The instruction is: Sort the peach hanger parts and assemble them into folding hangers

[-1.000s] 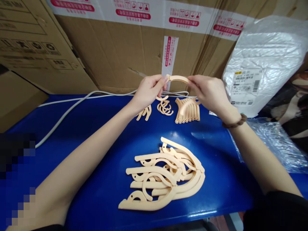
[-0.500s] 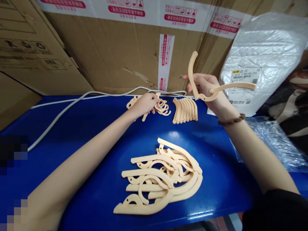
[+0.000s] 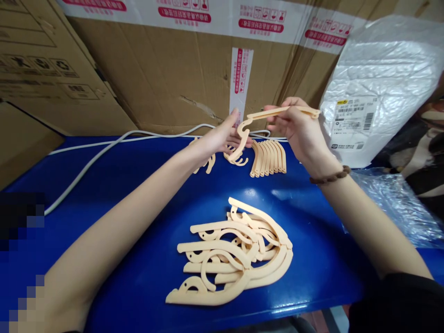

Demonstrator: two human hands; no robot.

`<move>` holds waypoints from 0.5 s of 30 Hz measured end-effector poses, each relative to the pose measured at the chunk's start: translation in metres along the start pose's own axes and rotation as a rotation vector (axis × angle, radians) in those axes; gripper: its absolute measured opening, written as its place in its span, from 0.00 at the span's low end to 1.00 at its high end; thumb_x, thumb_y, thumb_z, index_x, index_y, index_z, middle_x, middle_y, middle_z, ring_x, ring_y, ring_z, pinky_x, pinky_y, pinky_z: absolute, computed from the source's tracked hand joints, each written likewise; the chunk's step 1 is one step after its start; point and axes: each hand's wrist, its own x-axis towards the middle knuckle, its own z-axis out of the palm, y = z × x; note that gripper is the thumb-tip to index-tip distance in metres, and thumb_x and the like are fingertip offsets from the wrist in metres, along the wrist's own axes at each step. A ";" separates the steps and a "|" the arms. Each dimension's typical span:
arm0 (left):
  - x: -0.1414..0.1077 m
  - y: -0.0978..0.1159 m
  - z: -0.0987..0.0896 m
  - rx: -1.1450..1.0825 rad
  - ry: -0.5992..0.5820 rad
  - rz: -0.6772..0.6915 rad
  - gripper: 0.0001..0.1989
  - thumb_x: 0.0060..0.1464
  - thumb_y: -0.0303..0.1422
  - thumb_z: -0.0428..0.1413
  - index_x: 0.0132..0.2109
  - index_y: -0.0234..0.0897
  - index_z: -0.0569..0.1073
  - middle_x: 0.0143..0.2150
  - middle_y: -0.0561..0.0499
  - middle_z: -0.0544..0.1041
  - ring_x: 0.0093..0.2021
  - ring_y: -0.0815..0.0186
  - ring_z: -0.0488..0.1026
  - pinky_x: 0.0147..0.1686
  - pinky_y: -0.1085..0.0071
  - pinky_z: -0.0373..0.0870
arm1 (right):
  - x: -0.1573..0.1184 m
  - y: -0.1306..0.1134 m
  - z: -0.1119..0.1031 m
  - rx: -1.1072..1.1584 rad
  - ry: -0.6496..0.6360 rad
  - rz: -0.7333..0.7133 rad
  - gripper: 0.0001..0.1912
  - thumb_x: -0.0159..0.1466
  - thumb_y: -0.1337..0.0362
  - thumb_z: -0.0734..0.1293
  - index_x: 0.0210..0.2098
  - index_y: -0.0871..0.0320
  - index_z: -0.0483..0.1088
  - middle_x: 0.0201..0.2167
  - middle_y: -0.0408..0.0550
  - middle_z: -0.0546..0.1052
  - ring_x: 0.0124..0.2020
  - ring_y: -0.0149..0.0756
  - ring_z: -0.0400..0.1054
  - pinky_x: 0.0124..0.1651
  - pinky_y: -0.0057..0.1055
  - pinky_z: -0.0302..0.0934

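A jointed hanger frame (image 3: 256, 115) in smooth, pale cream plastic is held aloft right of the upper centre of the frame, unfolded into a crooked, angular shape. Its long arm (image 3: 265, 113) lies almost level, slim and seen nearly edge-on, with a knuckle at the right end. At its left end, a short curved middle piece (image 3: 240, 128) bends round to the lower arm (image 3: 238, 149), which slants down and left, its tip hard to separate from similar-coloured shapes behind.
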 end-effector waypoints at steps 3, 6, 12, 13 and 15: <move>-0.007 0.017 0.004 -0.416 -0.110 -0.040 0.13 0.65 0.37 0.50 0.37 0.33 0.73 0.35 0.45 0.79 0.37 0.65 0.77 0.38 0.72 0.72 | -0.004 -0.004 0.000 -0.156 -0.069 -0.134 0.03 0.59 0.67 0.69 0.31 0.54 0.70 0.45 0.45 0.79 0.41 0.33 0.74 0.43 0.32 0.71; -0.009 0.022 0.003 -0.580 0.043 -0.020 0.07 0.60 0.23 0.48 0.35 0.33 0.70 0.35 0.48 0.78 0.31 0.70 0.75 0.37 0.72 0.73 | -0.007 -0.007 -0.001 -0.274 -0.266 -0.099 0.10 0.55 0.64 0.74 0.37 0.55 0.77 0.46 0.46 0.79 0.45 0.37 0.73 0.45 0.33 0.71; 0.000 0.007 0.000 -0.586 0.083 -0.067 0.08 0.56 0.25 0.45 0.29 0.36 0.65 0.28 0.50 0.75 0.27 0.68 0.75 0.31 0.73 0.74 | -0.009 0.010 0.009 -0.250 -0.371 -0.036 0.12 0.62 0.57 0.69 0.41 0.58 0.77 0.39 0.48 0.80 0.41 0.37 0.75 0.43 0.35 0.73; 0.001 0.005 0.000 -0.582 0.063 -0.101 0.09 0.58 0.30 0.45 0.30 0.36 0.66 0.29 0.49 0.76 0.28 0.67 0.76 0.31 0.72 0.74 | -0.010 0.013 0.010 -0.253 -0.367 -0.054 0.11 0.63 0.57 0.69 0.40 0.58 0.76 0.39 0.48 0.80 0.41 0.36 0.75 0.44 0.34 0.72; 0.003 0.001 -0.002 -0.566 0.015 -0.155 0.16 0.60 0.42 0.46 0.32 0.35 0.69 0.30 0.44 0.78 0.30 0.62 0.77 0.30 0.70 0.75 | -0.011 0.014 0.013 -0.288 -0.346 -0.145 0.09 0.64 0.59 0.67 0.39 0.58 0.75 0.41 0.48 0.79 0.43 0.36 0.75 0.46 0.35 0.71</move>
